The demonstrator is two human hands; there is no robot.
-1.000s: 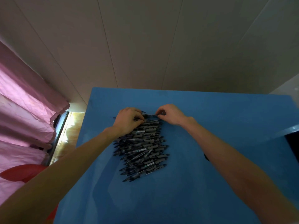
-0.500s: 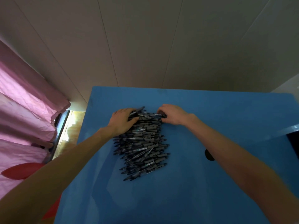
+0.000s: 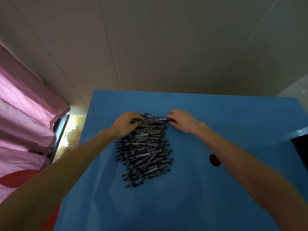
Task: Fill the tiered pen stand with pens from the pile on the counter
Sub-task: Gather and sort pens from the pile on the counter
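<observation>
A long pile of dark grey pens lies on the blue counter, all roughly crosswise. At the pile's far end my left hand curls its fingers round the left ends of several pens. My right hand pinches the right ends of the same far pens. The pens between the two hands sit slightly above the rest of the pile. No pen stand is in view.
A small round dark hole sits in the counter right of the pile. Pink curtain hangs at the left, over a floor strip. A pale panelled wall stands behind the counter. A dark opening is at the right edge.
Both hands stayed at the pile's far end. Their fingers have closed round the ends of the farthest pens, and those pens have bunched together between the hands.
</observation>
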